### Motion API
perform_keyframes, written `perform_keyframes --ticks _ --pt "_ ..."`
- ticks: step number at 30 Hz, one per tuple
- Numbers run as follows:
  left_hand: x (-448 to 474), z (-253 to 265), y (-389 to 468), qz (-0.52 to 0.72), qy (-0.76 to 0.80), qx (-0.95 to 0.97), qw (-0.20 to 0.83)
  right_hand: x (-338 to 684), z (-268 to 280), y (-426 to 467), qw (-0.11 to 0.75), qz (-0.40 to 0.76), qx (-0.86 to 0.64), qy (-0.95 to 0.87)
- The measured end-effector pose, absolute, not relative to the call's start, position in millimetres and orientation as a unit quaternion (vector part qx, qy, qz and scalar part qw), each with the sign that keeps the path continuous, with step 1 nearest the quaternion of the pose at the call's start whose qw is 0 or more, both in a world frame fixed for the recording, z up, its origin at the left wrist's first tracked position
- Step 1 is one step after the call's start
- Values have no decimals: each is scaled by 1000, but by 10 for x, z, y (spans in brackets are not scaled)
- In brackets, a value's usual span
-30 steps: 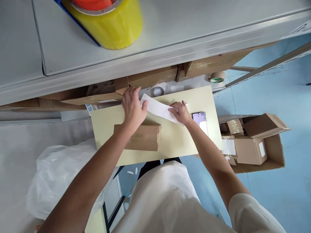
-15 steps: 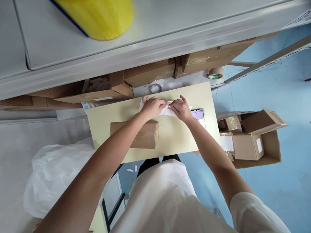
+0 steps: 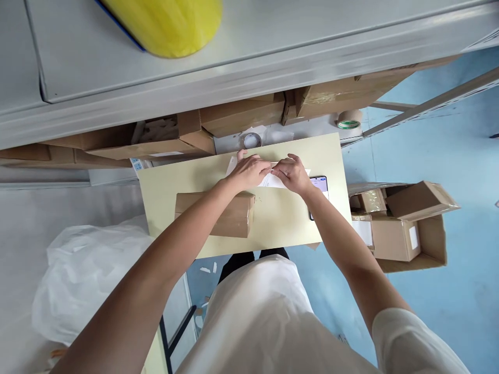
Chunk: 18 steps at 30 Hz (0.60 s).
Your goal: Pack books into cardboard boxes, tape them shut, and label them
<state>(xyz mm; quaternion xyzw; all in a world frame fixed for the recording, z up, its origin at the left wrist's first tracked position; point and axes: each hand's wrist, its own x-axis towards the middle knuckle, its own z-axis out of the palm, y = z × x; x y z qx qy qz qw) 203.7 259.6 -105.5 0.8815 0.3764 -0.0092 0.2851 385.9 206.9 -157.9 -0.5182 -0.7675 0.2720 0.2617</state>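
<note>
A brown carton [image 3: 237,215] lies on the desk [image 3: 284,223], left of frame centre. Beyond it, at upper centre, the left hand [image 3: 250,172] and right hand [image 3: 291,174] hold white paper [image 3: 272,182], fingers pinched narrow; the step appears to be working its edge, the next move calling for steady two-handed grip.

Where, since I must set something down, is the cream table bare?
Free: the cream table between the carton and right forearm, nearer than the paper; also its far right corner, beyond the phone. Crowded: the far middle, where left hand and right hand meet at the paper, and the carton, partly under the left forearm.
</note>
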Motion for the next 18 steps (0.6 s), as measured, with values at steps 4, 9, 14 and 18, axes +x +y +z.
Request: perform_keyframes --ticks 4,9,14,18 --pt "2009 -1114 2642 -25 403 858 316 3847 -1593 2070 265 274 -522 -763" --pt "1957 -1131 2711 -38 411 858 306 3876 -1566 2098 232 296 -535 -757" --pt "1915 -1139 2759 -57 413 881 221 3904 -1544 2181 116 307 -569 -754" --pt "1837 -1146 2810 -50 481 856 185 3916 -1533 2267 64 300 -546 -780"
